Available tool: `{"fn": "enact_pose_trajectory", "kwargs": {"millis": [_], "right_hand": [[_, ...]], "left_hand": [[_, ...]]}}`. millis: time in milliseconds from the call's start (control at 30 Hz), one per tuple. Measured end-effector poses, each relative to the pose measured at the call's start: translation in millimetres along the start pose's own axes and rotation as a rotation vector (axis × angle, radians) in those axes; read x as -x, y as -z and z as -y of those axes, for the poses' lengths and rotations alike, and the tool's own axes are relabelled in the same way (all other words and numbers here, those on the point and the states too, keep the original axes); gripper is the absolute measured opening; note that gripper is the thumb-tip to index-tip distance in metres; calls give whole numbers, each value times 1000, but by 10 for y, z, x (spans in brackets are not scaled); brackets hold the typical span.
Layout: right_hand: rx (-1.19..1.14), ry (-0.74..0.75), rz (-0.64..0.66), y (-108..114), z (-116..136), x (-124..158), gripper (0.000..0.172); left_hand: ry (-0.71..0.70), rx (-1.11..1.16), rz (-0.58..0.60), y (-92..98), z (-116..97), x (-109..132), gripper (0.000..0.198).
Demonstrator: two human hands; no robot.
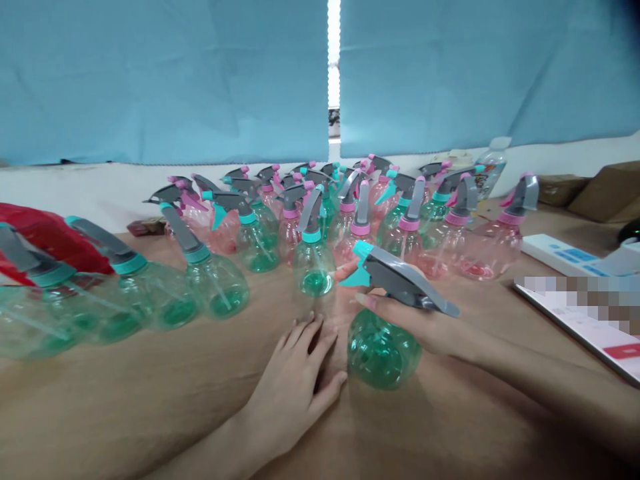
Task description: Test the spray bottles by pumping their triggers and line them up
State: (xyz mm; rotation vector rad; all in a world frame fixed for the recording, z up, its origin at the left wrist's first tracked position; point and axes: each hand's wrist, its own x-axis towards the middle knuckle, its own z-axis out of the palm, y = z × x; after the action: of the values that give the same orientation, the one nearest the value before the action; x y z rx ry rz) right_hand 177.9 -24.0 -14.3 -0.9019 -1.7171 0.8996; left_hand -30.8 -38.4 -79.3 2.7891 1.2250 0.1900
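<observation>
My right hand [410, 313] grips a green spray bottle [384, 350] round its neck, just below the grey and turquoise spray head [400, 277]. The bottle is tilted slightly. My left hand [300, 373] lies on the brown table [210, 400] to the left of that bottle, with its fingers spread and nothing in them. Just beyond my hands stands another green spray bottle [314, 267] with a turquoise collar.
Several green bottles [217, 287] stand in a row at the left, before a red bag [60, 240]. Many pink and green bottles [483, 250] fill the back. At the right lie a tablet [565, 320], a white box [560, 253] and cardboard boxes [610, 193].
</observation>
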Motion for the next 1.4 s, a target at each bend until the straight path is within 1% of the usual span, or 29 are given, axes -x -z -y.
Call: {"fn": "enact_pose_trajectory", "kwargs": {"millis": [100,267,533,667,833,1400], "right_hand": [[8,-30,22,5,-30,15,8],[-23,-45,22,12,-81,32,23],[-54,-40,22,15,-79,23,28],[-65,-42,24,12,-86,25,28],[-3,-65,14,15,-95,34,30],[34,-27,19,26,-70,33,30]], "left_hand": [[-6,-10,-5,7,1,-10,52],[-7,-10,-1,-7,11,-6,52],[6,-6,7,-13,6,5,53],[0,-7,-1,-19,22,-7,53],[2,-9,7,-22,23,-1,53],[0,5,-20,6,0,11,52]]}}
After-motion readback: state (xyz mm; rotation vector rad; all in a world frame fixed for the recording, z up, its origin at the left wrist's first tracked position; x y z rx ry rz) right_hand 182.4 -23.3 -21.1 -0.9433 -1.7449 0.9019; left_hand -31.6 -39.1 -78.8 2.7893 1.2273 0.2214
